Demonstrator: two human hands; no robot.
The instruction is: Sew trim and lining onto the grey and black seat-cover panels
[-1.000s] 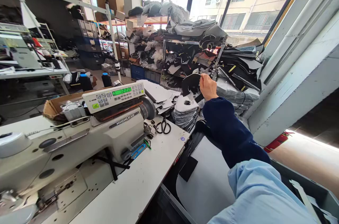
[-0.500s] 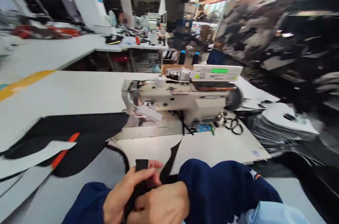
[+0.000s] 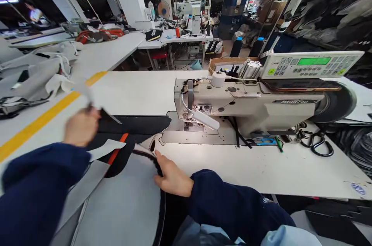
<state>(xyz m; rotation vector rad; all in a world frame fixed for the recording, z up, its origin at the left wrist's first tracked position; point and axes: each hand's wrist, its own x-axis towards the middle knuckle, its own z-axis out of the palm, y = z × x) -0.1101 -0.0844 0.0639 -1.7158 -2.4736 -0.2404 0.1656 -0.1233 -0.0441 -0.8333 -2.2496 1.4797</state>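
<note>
My left hand (image 3: 81, 126), smeared by motion, is raised over the left side of the table. It is closed on a narrow fabric piece (image 3: 109, 116), dark on one face and pale on its edge. My right hand (image 3: 174, 176) pinches the black-trimmed edge of a large grey fabric panel (image 3: 124, 199). Under and behind the panel lies black fabric (image 3: 139, 125), crossed by an orange strip (image 3: 117, 149) and pale strips (image 3: 107, 148). Its far end reaches the needle area of the sewing machine (image 3: 250, 102).
Blue-handled snips (image 3: 264, 141), a green tool (image 3: 279, 144) and black-handled scissors (image 3: 319, 145) lie beside the machine. A control panel (image 3: 314, 64) tops it. Thread cones (image 3: 236, 47) stand behind. Grey fabric pieces (image 3: 37, 67) are heaped at the far left, beyond yellow tape (image 3: 55, 112).
My hands, together around a black strip before, are now apart. The left has swung up and left with a fabric piece; the right has gone to the grey panel's edge. The view has shifted left.
</note>
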